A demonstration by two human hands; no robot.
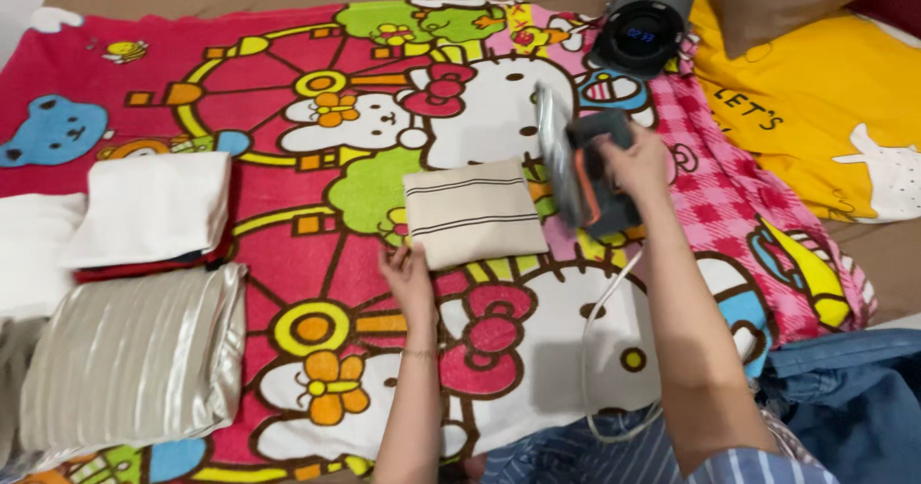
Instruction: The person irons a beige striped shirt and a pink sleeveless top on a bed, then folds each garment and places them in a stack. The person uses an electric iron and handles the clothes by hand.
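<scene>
Now, as the head view shows it:

Right hand (633,163): closed around the handle of an iron (580,167) — the iron is lifted off the cloth and tilted, its shiny soleplate facing left.
Iron's place: in the air just right of the folded cloth, over the pink checked part of the blanket; it looks blurred.
Cord (600,350): white, hanging from the iron down past the right forearm and looping over the blanket.
Left hand (408,273): fingers spread flat, touching the lower left corner of the folded cloth; it grips nothing.
Folded cloth (472,211): beige with thin dark stripes, a neat rectangle lying flat near the middle of the blanket.
Blanket (288,254): bright red cartoon print — cats, rabbits, a wheel — spread over the bed.
Left side: a white folded cloth (153,206) atop a red piece, and nearer the camera a shiny silver-grey folded fabric (134,354).
Far end: a round grey device with a small lit display (645,19), resting by a yellow pillow (815,119).
Bottom right: blue denim (844,398), crumpled.
</scene>
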